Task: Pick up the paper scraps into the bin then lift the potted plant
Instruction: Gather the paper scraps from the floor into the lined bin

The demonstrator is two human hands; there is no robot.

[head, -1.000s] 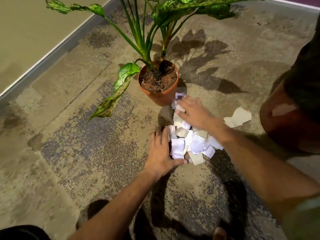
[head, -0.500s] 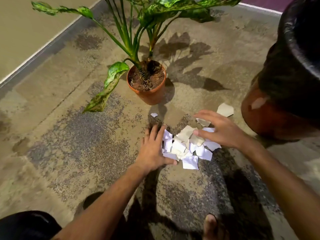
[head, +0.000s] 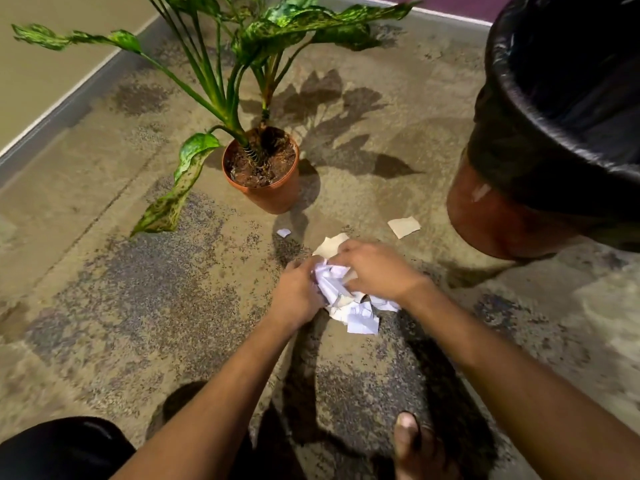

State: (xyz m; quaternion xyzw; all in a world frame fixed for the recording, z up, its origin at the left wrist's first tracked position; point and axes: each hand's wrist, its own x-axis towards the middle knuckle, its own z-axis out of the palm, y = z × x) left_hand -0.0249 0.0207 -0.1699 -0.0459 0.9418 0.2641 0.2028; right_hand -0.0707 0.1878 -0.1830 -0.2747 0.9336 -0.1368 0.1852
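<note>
On mottled, stained concrete floor (head: 104, 306), left hand (head: 294, 296) and right hand (head: 375, 271) clutch bunched white paper scraps (head: 349, 306) near the terracotta potted plant (head: 266, 174).

Floor (head: 104, 306): mottled concrete, tan with dark speckled patches. Pale wall (head: 41, 64) at upper left, white line and grey strip along its base. Purple band (head: 450, 3) at top edge. Bare toe (head: 408, 434) bottom centre-right.

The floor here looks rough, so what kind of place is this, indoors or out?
Probably an outdoor terrace or balcony, though that is a guess. The floor is stained, weathered concrete with a raised kerb along its edge, and a potted plant and a bag-lined bin stand directly on it.
</note>
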